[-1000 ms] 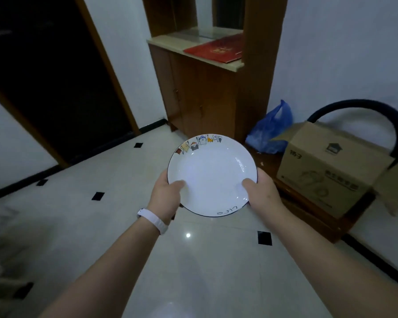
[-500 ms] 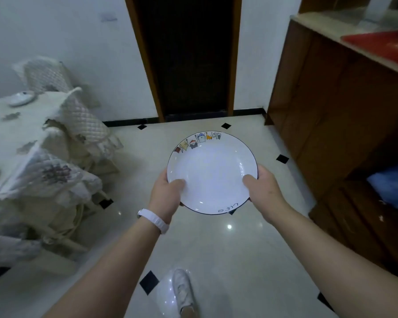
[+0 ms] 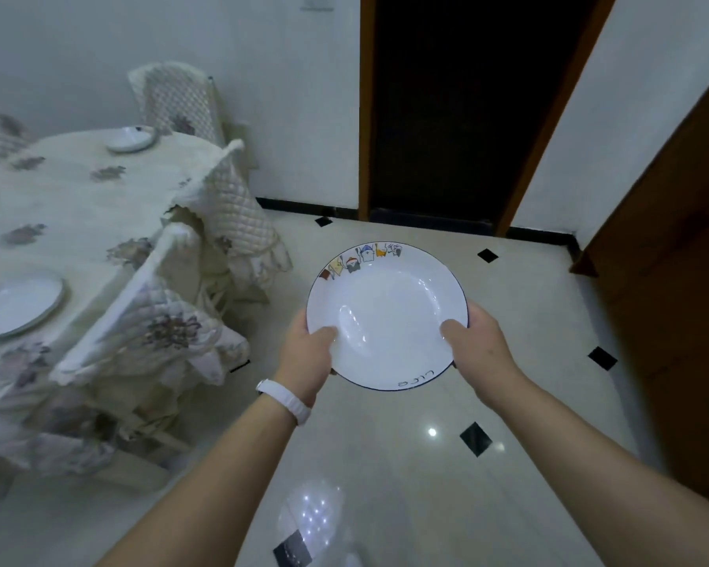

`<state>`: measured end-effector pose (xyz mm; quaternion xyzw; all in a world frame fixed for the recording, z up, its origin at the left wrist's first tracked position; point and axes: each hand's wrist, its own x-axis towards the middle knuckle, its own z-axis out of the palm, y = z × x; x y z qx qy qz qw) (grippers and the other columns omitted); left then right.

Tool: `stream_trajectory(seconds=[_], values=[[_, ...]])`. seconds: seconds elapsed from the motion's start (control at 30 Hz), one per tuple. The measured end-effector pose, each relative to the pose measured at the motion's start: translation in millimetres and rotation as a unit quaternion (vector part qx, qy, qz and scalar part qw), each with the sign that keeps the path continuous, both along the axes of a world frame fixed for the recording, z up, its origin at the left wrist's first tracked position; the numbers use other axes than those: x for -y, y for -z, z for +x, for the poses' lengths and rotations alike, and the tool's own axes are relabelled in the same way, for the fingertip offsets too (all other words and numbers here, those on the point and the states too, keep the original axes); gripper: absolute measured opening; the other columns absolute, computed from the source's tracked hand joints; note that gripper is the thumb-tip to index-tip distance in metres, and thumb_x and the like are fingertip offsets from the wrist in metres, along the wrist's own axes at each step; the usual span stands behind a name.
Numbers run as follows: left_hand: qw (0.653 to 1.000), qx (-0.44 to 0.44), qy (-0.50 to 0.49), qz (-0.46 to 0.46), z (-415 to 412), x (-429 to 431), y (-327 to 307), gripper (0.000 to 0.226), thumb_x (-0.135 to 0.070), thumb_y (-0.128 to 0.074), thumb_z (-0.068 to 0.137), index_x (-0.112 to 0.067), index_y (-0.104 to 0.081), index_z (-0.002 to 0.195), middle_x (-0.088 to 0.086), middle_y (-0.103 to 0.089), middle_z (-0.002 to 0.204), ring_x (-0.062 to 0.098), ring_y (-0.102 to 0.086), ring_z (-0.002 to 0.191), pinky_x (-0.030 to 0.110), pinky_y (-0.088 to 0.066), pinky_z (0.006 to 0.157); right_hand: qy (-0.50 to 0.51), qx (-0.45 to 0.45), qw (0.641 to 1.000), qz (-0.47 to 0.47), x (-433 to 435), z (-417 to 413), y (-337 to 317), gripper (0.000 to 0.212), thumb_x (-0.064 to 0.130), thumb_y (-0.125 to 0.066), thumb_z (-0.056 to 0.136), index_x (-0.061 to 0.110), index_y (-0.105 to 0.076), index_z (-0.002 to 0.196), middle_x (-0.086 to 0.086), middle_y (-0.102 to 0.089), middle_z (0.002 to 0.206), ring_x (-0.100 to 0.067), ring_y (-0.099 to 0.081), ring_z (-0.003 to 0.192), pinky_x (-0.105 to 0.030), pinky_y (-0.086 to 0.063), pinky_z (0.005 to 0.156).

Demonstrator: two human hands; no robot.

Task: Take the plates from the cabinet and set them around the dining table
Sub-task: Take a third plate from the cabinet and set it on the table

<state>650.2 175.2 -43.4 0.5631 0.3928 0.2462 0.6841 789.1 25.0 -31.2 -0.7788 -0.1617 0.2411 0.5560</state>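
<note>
I hold a white plate [image 3: 387, 317] with a dark rim and small cartoon figures along its far edge, level in front of me above the floor. My left hand [image 3: 310, 354] grips its left edge, thumb on top. My right hand [image 3: 477, 345] grips its right edge the same way. At the left stands the dining table [image 3: 70, 206] under a pale flowered cloth. Two plates lie on it: one near its front left edge [image 3: 19, 306] and one at its far side [image 3: 131, 139].
Chairs with quilted covers [image 3: 156, 317] [image 3: 234, 214] [image 3: 179, 102] stand along the table's right side and behind it. A dark doorway [image 3: 455, 112] is straight ahead. A wooden cabinet side [image 3: 680, 259] rises at the right. The tiled floor [image 3: 426, 464] is glossy.
My view has swung left from the cabinet and cardboard box to the doorway and dining table. The plate stays held in both hands the same way.
</note>
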Motion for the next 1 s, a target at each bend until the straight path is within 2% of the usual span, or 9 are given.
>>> stream_trajectory(seconds=[0.17,0.27,0.37,0.43,0.53,0.73,0.8,0.87,1.0], values=[[1.0,-0.004,-0.024,0.004,13,-79,-6,0.034,0.001,-0.047,0.086,-0.029,-0.059,0.097,0.005,-0.067,0.098,0.032,-0.061,0.08,0.053,-0.052,0.068,-0.027,0.003,1.0,0.002,-85,19,-8,0.022,0.002,-0.042,0.086,0.015,-0.06,0.09,0.003,-0.054,0.072,-0.013,-0.042,0.054,-0.014,-0.035,0.04],[0.999,0.001,-0.044,0.004,24,-110,-9,0.036,0.004,-0.046,0.088,-0.028,-0.059,0.096,0.001,-0.067,0.094,0.028,-0.062,0.077,0.048,-0.052,0.066,-0.045,0.003,0.999,0.004,-119,35,-10,0.022,0.003,-0.042,0.086,0.013,-0.061,0.093,0.002,-0.055,0.073,-0.01,-0.042,0.052,-0.015,-0.035,0.041],[0.998,0.01,-0.062,-0.003,36,-135,-8,0.034,0.005,-0.047,0.089,-0.025,-0.058,0.102,0.0,-0.067,0.096,0.026,-0.063,0.077,0.045,-0.054,0.064,-0.061,0.004,0.998,-0.002,-149,54,-9,0.025,0.006,-0.044,0.086,0.016,-0.063,0.099,-0.001,-0.061,0.081,-0.014,-0.046,0.058,-0.018,-0.038,0.046],[0.997,0.006,-0.071,-0.009,47,-151,-5,0.035,0.005,-0.047,0.089,-0.026,-0.058,0.101,-0.001,-0.068,0.096,0.024,-0.064,0.078,0.047,-0.054,0.066,-0.07,0.002,0.998,-0.004,-169,68,-5,0.026,0.006,-0.044,0.087,0.018,-0.063,0.1,0.0,-0.064,0.084,-0.013,-0.048,0.059,-0.017,-0.039,0.046],[0.997,0.0,-0.08,-0.009,69,-177,1,0.036,0.004,-0.047,0.088,-0.028,-0.059,0.099,0.0,-0.069,0.097,0.021,-0.065,0.078,0.041,-0.054,0.065,-0.09,-0.001,0.996,0.0,-198,93,2,0.027,0.004,-0.043,0.086,0.019,-0.063,0.097,0.002,-0.064,0.083,-0.011,-0.05,0.06,-0.017,-0.039,0.048],[0.994,-0.01,-0.105,-0.023,147,-231,8,0.039,0.004,-0.045,0.089,-0.029,-0.06,0.105,-0.003,-0.07,0.103,0.023,-0.067,0.087,0.04,-0.058,0.067,-0.106,-0.016,0.994,0.005,-263,176,9,0.029,0.001,-0.043,0.086,0.019,-0.063,0.096,0.003,-0.064,0.079,-0.011,-0.051,0.058,-0.017,-0.039,0.048],[0.994,-0.008,-0.109,-0.024,179,-250,4,0.039,0.003,-0.044,0.089,-0.029,-0.059,0.108,-0.002,-0.07,0.106,0.025,-0.067,0.09,0.044,-0.058,0.071,-0.118,-0.013,0.993,0.008,-287,211,8,0.031,0.001,-0.043,0.085,0.019,-0.065,0.099,0.001,-0.068,0.085,-0.015,-0.056,0.066,-0.024,-0.044,0.056],[0.992,-0.007,-0.123,-0.02,211,-270,-3,0.04,0.004,-0.044,0.09,-0.028,-0.059,0.109,-0.001,-0.07,0.107,0.025,-0.067,0.09,0.041,-0.058,0.07,-0.127,-0.013,0.992,0.007,-312,247,3,0.031,0.002,-0.043,0.084,0.019,-0.065,0.099,-0.002,-0.069,0.088,-0.019,-0.058,0.07,-0.028,-0.047,0.061],[0.988,0.0,-0.156,-0.001,258,-313,-20,0.04,0.002,-0.045,0.09,-0.025,-0.057,0.116,0.0,-0.069,0.109,0.025,-0.067,0.093,0.04,-0.058,0.07,-0.16,-0.007,0.987,0.02,-367,302,-13,0.033,0.002,-0.043,0.086,0.018,-0.065,0.104,0.001,-0.07,0.092,-0.016,-0.06,0.077,-0.026,-0.046,0.062]])
